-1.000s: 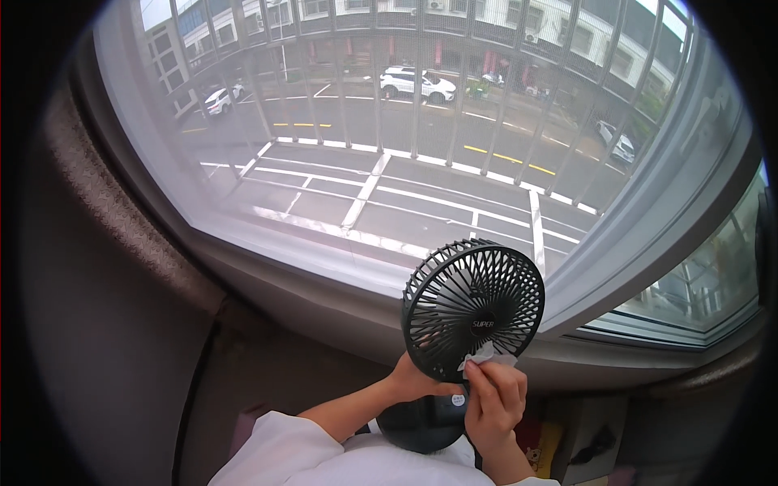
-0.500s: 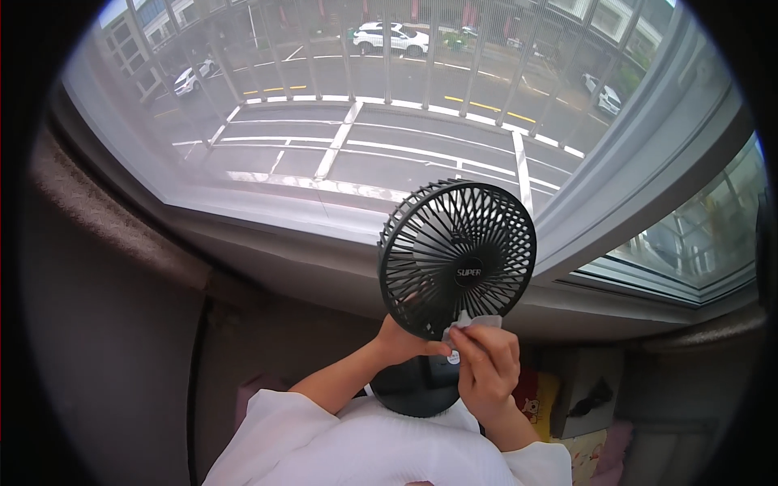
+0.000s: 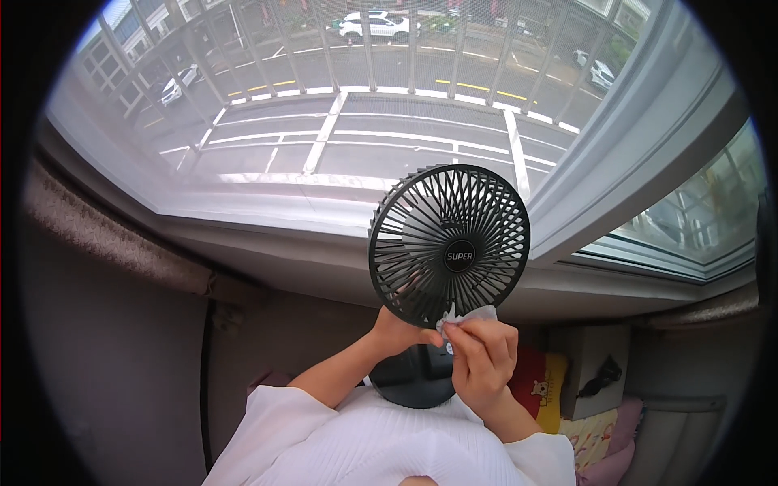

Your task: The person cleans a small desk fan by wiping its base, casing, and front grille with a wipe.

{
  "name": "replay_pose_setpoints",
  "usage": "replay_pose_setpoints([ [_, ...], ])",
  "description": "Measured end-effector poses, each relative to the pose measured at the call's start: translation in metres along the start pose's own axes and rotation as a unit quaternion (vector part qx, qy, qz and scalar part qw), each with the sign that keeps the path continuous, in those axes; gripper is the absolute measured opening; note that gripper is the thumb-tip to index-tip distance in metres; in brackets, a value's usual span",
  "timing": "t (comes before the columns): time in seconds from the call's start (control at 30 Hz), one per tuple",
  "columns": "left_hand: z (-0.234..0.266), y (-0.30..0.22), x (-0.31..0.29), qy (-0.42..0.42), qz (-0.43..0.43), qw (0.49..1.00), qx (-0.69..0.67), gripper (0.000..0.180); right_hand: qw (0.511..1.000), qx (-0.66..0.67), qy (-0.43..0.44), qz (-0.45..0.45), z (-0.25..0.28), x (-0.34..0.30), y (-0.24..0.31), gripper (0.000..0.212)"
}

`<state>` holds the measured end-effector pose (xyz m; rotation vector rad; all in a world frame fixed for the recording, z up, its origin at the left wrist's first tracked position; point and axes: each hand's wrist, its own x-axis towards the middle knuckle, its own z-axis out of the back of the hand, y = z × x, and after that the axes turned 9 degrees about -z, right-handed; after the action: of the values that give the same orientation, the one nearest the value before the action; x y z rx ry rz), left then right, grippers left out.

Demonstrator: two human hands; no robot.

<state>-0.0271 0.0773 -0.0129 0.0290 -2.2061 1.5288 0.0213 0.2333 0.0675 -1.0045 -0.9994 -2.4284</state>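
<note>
Black plastic makes up the fan (image 3: 449, 245), a small round desk model with a grille of thin ribs fanning out from a centre cap. It is held up in front of the window (image 3: 348, 121), just above the person's chest, its round base (image 3: 413, 381) hanging below at 6 o'clock.

The left hand (image 3: 399, 330) is closed on the lower rim of the grille at about 7 o'clock, bearing the fan. The right hand (image 3: 480, 360) is curled shut around a small white cloth (image 3: 470, 317), pinched between thumb and fingers and pressed to the rim at about 6 o'clock.

The fan looks light enough for one hand, and stiff as a whole, but the ribs are probably thin and would flex or snap under a hard push. Smooth plastic may slip, so the rim or the neck above the base is likely the safest hold, not the ribs. The cloth is soft and crumples freely.

At 4 o'clock lie a red and yellow cushion (image 3: 541, 381) and a patterned fabric (image 3: 604, 437).
</note>
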Motion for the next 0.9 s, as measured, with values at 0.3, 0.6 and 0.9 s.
replay_pose_setpoints([
  [0.3, -0.004, -0.008, 0.002, 0.060, -0.054, 0.995, 0.056, 0.096, 0.998, 0.009, -0.058, -0.028, -0.005, 0.032, 0.005, 0.027],
  [0.6, -0.004, -0.009, -0.006, 0.012, 0.009, 1.000, 0.012, 0.094, 1.000, -0.019, -0.002, 0.001, 0.000, 0.023, 0.004, 0.023],
  [0.9, -0.005, -0.015, -0.009, 0.013, -0.033, 0.999, 0.030, 0.090, 0.999, -0.022, 0.005, -0.027, 0.002, 0.008, 0.016, 0.019],
])
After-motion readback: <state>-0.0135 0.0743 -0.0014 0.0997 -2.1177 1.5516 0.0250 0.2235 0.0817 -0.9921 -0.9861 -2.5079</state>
